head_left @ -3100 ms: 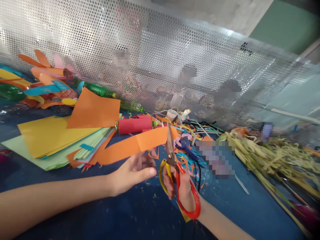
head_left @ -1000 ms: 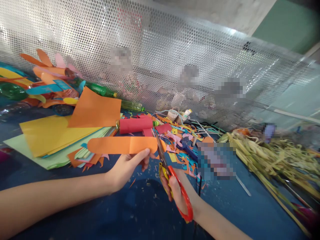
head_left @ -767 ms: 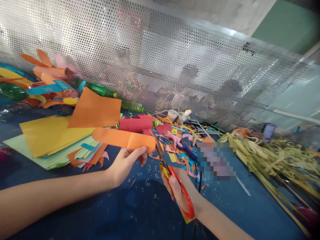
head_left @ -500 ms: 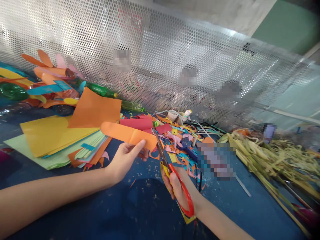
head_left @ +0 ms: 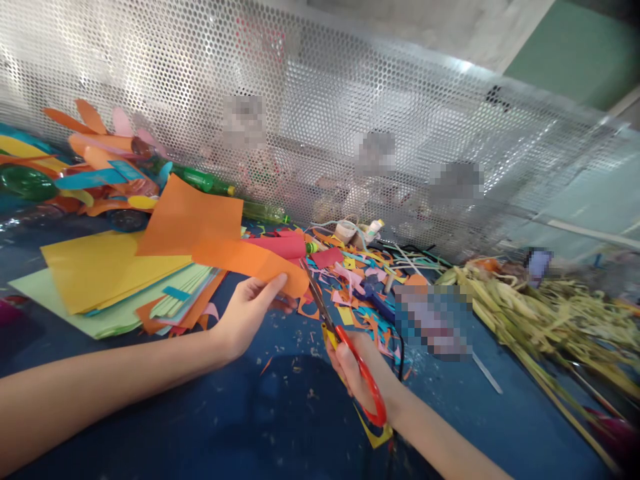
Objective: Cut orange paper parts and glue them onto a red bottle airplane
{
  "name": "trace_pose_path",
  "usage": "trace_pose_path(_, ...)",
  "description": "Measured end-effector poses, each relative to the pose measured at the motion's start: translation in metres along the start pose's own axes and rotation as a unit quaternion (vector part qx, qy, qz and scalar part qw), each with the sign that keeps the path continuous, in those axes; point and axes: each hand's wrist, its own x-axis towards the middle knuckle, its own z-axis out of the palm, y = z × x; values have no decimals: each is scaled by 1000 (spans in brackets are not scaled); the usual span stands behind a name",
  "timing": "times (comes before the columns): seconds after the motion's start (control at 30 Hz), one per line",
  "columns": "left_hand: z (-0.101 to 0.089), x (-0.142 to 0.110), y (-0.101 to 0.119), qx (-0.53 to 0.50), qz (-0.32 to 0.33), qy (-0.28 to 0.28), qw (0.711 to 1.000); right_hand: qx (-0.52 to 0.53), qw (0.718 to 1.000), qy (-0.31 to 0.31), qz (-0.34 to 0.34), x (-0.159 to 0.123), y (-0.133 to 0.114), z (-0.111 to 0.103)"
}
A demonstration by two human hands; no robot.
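Note:
My left hand is closed, thumb on top, on a strip of orange paper that stretches left over the paper pile. The strip's right end lies beside the blades of the scissors. My right hand is wrapped round their red handles, with the blades pointing up and left. A piece of yellow paper shows under the right hand; whether the fingers hold it too I cannot make out. Behind the strip lies a roll of red paper.
Colored sheets and a large orange sheet are piled left. Coloured scraps litter the blue table. Green bottles and paper-covered crafts stand back left, dried leaf strips right. A perforated metal screen borders the back.
The orange strip has shifted slightly left and turned in my left hand; its rounded ends no longer show clearly. My right hand and the scissors have barely moved.

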Motion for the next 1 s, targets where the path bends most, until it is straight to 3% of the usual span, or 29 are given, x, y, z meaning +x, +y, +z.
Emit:
trace_pose_path(0.57, -5, 8, 0, 25, 15, 5, 1000, -33, 999, 16, -12, 2, 2, 0)
trace_pose_path(0.83, -10, 13, -2, 53, 30, 15, 998, -53, 998, 29, 18, 3, 8, 0)
trace_pose_path(0.9, -11, 14, -3, 58, 25, 12, 998, -4, 998, 38, 57, 4, 11, 2)
trace_pose_path(1.0, -11, 14, -6, 65, -12, -29, 997, 159, 978, 68, 120, 8, 18, 5)
